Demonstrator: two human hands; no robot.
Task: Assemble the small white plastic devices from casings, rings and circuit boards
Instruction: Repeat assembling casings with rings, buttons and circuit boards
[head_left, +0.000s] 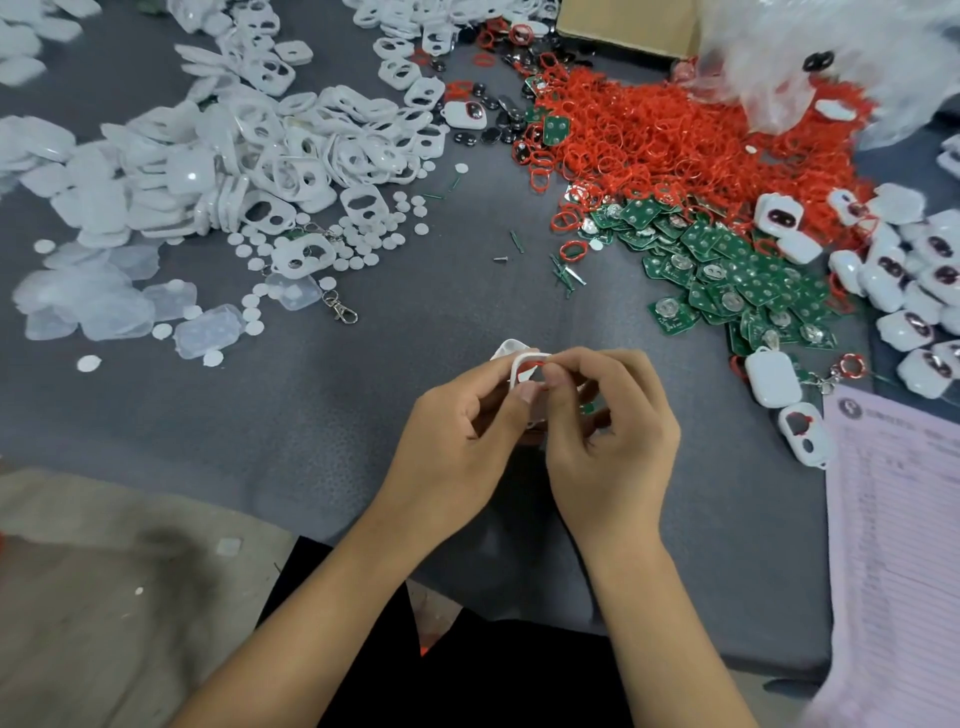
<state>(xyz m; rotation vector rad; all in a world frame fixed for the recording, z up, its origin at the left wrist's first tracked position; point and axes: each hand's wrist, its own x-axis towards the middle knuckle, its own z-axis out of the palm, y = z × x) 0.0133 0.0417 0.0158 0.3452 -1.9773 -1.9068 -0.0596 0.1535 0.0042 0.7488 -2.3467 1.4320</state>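
White casing (524, 364) with a red ring (531, 368) in it sits pinched between both hands above the near middle of the desk (415, 332), the left hand (457, 431) gripping its side and the right hand (608, 436) pinching at its rim with thumb and forefinger. Loose white casings (234, 156) heap toward the far left corner, red rings (675, 140) and green circuit boards (727, 270) pile toward the far right, and finished devices (904, 280) crowd the right edge beside a pink paper sheet (893, 519). A clear plastic bag (831, 57) lies at the far right corner beside a cardboard box (623, 23); their contents I cannot make out.
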